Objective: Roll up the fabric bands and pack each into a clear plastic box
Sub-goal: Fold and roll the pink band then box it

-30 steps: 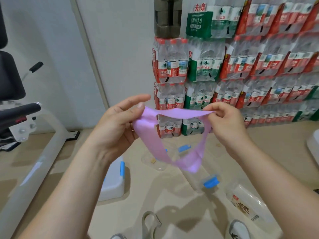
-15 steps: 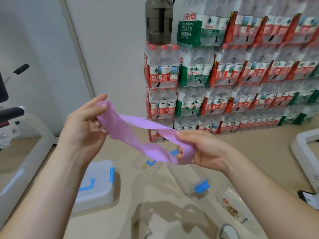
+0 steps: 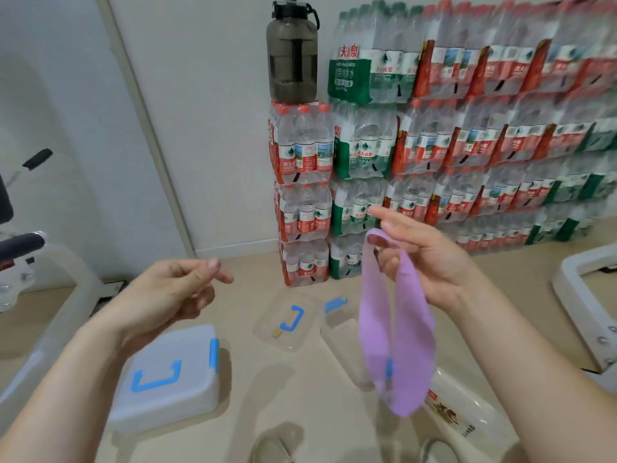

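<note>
A lilac fabric band [image 3: 380,322] hangs as a loose loop from my right hand [image 3: 430,259], which pinches its top end at chest height. My left hand [image 3: 170,292] is apart from the band, holding nothing, its fingers loosely curled and separated. On the floor below lie a clear lid with a blue handle [image 3: 287,324], an open clear box [image 3: 344,339] with blue clips partly behind the band, and a closed white box [image 3: 167,379] with a blue handle under my left forearm.
Stacked packs of water bottles [image 3: 434,155] line the wall ahead, with a dark jug [image 3: 292,51] on top. A labelled clear package [image 3: 467,412] lies at lower right. White exercise machine frames stand at the left [image 3: 50,315] and the right [image 3: 584,289].
My left hand has let go of the band and pulled away to the left. The band, stretched between both hands before, now dangles from my right hand alone.
</note>
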`<action>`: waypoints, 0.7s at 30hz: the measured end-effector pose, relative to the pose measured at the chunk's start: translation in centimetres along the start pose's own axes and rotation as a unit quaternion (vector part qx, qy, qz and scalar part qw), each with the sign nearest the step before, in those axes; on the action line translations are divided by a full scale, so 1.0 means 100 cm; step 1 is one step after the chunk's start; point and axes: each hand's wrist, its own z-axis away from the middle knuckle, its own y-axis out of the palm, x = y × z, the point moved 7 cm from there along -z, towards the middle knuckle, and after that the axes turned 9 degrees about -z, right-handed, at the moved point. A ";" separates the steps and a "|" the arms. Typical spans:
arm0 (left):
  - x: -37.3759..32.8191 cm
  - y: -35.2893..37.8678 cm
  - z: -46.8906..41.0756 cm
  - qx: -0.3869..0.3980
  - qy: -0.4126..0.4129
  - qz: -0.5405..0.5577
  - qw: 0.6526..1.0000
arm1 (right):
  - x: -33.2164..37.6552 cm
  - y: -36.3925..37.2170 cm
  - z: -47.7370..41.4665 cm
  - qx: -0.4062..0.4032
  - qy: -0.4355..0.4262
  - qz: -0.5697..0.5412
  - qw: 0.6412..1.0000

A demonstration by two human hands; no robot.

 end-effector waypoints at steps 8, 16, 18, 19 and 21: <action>-0.052 0.112 0.003 0.086 0.126 0.073 0.986 | -0.035 0.047 0.015 0.212 0.091 0.159 0.960; -0.066 0.091 0.002 -0.139 0.244 -0.197 0.939 | -0.033 0.038 0.016 0.147 0.085 0.170 0.971; -0.061 0.087 0.001 -0.123 0.233 -0.182 0.947 | -0.032 0.028 0.009 0.069 0.076 0.132 0.986; -0.056 0.089 0.000 -0.080 0.208 -0.140 0.965 | -0.034 0.024 0.007 0.043 0.075 0.107 0.991; -0.053 0.102 0.004 0.013 0.169 -0.082 0.982 | -0.038 0.022 0.005 0.012 0.075 0.065 0.995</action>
